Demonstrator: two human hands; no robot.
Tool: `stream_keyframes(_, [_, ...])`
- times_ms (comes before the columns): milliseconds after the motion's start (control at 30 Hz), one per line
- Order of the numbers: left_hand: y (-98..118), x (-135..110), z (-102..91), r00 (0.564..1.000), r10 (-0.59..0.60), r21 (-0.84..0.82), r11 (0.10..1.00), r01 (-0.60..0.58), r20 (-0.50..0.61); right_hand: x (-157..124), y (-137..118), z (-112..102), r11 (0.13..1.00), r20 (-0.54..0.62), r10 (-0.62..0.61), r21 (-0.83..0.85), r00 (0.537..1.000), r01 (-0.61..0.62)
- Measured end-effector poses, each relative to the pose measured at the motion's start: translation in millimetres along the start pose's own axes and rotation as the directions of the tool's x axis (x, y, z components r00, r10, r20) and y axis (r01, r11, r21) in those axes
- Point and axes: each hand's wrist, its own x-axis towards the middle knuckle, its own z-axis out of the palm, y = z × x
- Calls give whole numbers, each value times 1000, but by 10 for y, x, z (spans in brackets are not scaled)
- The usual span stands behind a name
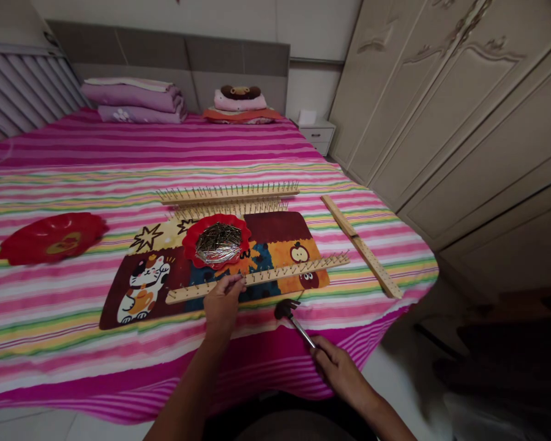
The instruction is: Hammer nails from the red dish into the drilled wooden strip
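Note:
My left hand [223, 301] is at the near edge of a long wooden strip [280, 272] studded with a row of upright nails. Its fingers are pinched together, and whatever is between them is hidden. In my right hand [337, 367] is the metal handle of a spaghetti server [285, 308], whose dark toothed head is held near the strip. Behind the strip, a red scalloped bowl [189, 240] contains a heap of loose nails [219, 243]. The strip and bowl are on a patterned mat [183, 282] with a cat picture.
More nail-studded strips [229, 197] lie beyond the bowl. At the right, wooden strips [367, 254] lie lengthwise with no nails standing in them. A red tray [55, 237] is at the left on the striped bedspread [73, 294]. Folded bedding [133, 101] is stacked near the headboard.

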Motion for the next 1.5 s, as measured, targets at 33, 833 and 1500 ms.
stream_keyframes(33, [-13, 1, 3, 1000, 8, -3, 1000, -8, -6, 1, 5, 0, 1000, -2, -5, 2, 1000, 5])
stream_keyframes(833, [-314, 42, 45, 871, 490, 310, 824, -475, 32, 128, -982, 50, 946, -27, -281, -175, 959, 272])
stream_keyframes(1500, [-96, 31, -171, 833, 552, 405, 753, -519, 42, -37, -57, -51, 979, 41, -82, -186, 996, 89])
